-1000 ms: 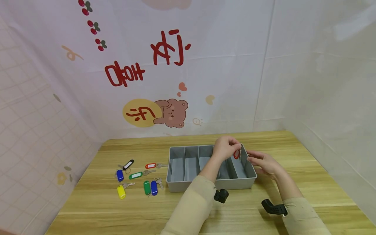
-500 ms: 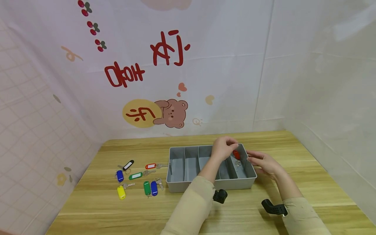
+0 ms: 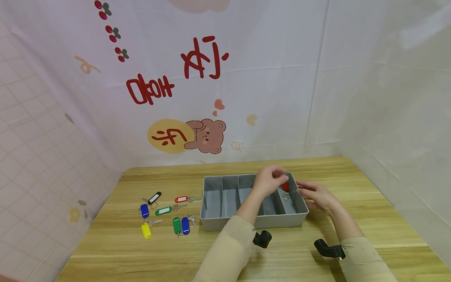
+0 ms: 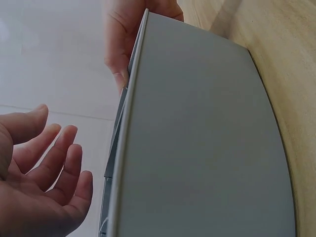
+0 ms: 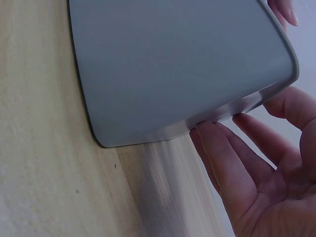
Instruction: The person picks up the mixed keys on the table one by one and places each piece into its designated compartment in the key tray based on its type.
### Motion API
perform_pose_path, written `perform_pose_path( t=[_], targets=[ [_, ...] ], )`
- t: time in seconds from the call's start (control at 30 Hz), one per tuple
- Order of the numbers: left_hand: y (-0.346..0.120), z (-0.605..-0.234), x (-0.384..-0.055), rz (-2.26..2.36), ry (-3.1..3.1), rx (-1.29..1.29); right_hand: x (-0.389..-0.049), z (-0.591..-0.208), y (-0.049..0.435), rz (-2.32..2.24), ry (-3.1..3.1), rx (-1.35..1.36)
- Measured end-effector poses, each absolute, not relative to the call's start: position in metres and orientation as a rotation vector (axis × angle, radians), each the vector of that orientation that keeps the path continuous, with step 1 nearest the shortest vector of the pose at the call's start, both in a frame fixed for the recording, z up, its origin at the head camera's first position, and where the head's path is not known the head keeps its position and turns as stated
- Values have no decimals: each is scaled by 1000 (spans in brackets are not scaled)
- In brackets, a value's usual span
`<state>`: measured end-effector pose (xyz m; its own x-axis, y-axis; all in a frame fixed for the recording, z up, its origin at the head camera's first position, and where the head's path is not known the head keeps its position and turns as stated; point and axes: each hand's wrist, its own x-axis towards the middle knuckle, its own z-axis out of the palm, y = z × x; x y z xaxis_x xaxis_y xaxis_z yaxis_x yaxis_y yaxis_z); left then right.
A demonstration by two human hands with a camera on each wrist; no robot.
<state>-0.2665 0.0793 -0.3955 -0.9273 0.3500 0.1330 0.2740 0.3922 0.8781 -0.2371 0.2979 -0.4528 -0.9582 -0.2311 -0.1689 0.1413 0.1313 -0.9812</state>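
A grey divided tray [image 3: 229, 225] sits on the table, with a row of compartments across it. In its rightmost compartment lies a red key tag [image 3: 285, 188] with a key [image 3: 285, 196] on it. Over that compartment hovers my left hand [image 3: 268, 182], thumb apart from the loosely bent fingers and nothing between them; the left wrist view shows the same hand [image 4: 47, 182] from the side. My right hand [image 3: 318, 196] touches the tray's right end wall with its fingertips, and the right wrist view shows those fingers [image 5: 222, 158] along the wall.
Left of the tray lie several tagged keys: a black tag [image 3: 154, 197], a red tag [image 3: 181, 199], a yellow tag [image 3: 146, 231], green tags [image 3: 163, 211] and blue tags [image 3: 185, 226]. A printed cloth [image 3: 275, 94] hangs behind the wooden table [image 3: 116, 250].
My left hand has let go of the red key tag, which dropped into the rightmost compartment with its key. The left fingers have since spread apart. My right hand has stayed at the tray's end.
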Motion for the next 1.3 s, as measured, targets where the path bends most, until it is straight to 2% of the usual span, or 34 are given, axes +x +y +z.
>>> perform_pose_path(
  t=[0.63, 1.3],
  targets=[
    [64, -393, -248, 1630, 2476, 826, -236, -453, 299, -1879, 2132, -118],
    [48, -383, -236, 1423, 2810, 1217, -235, -452, 299, -1879, 2133, -112]
  ],
)
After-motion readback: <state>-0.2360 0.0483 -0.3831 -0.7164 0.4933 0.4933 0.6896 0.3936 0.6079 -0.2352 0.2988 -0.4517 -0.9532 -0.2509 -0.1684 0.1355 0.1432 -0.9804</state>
